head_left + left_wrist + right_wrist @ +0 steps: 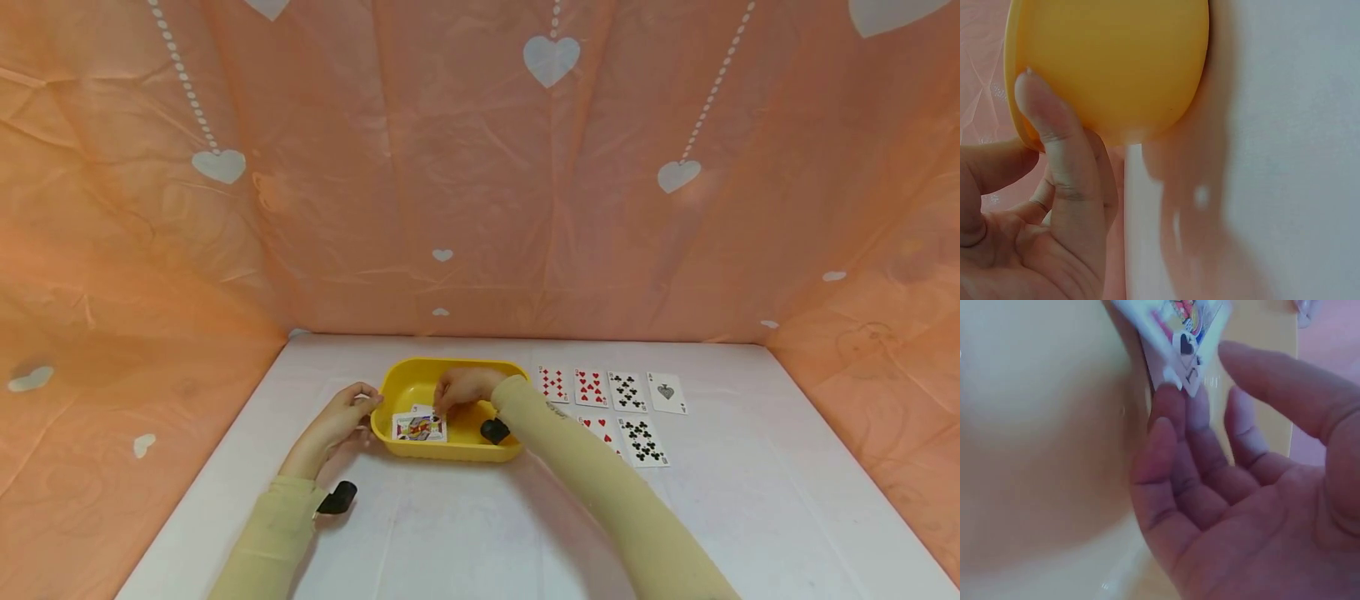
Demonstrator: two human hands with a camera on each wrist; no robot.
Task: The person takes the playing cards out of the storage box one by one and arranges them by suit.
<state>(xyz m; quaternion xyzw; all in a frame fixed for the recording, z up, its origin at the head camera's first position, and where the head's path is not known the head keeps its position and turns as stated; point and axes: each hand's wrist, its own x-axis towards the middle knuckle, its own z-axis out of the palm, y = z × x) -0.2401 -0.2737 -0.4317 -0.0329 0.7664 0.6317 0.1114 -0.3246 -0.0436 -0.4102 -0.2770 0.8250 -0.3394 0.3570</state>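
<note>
A yellow plastic tub (420,451) with rounded corners stands on the white table. My left hand (345,419) holds its left end, a finger (1054,119) against the outer wall and the thumb at the rim. Inside the tub, toward its left, lie a few playing cards (408,427), a face card on top. My right hand (467,388) reaches into the tub over the cards' right side. In the right wrist view, its fingertips touch the corner of a blurred spade card (1186,359), and the thumb stands apart from the fingers.
Right of the tub lie two rows of face-up cards, including a diamond card (552,385), an ace of spades (667,392) and a club card (642,442). My right forearm (592,475) partly covers the nearer row. An orange cloth with hearts (480,208) hangs behind.
</note>
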